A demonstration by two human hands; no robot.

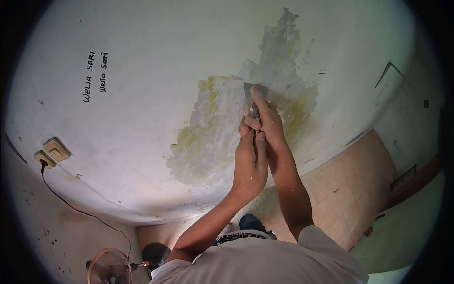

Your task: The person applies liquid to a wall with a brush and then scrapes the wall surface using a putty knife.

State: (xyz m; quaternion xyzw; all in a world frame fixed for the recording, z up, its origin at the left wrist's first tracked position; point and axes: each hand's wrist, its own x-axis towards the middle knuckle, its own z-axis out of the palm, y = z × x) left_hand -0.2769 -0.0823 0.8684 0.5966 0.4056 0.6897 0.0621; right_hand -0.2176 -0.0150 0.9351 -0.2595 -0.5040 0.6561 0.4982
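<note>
A scraper [248, 90] with a flat metal blade is pressed against the wall [156, 61], at the edge of a bare patch [203, 137] where grey and yellowish layers show. My right hand [271, 122] is closed round it, the thumb stretched up along the blade. Just below, my left hand [249, 154] is closed at the handle end, its fingers touching the right hand. Most of the handle is hidden by the fingers. Small pale flecks dot both forearms.
At the left, a switch [56, 149] and a socket with a black plug sit on the wall. The plug's cord [78, 209] runs down towards a fan [109, 267]. Tiled floor [345, 184] lies below right, and a green door [402, 232] stands at the lower right.
</note>
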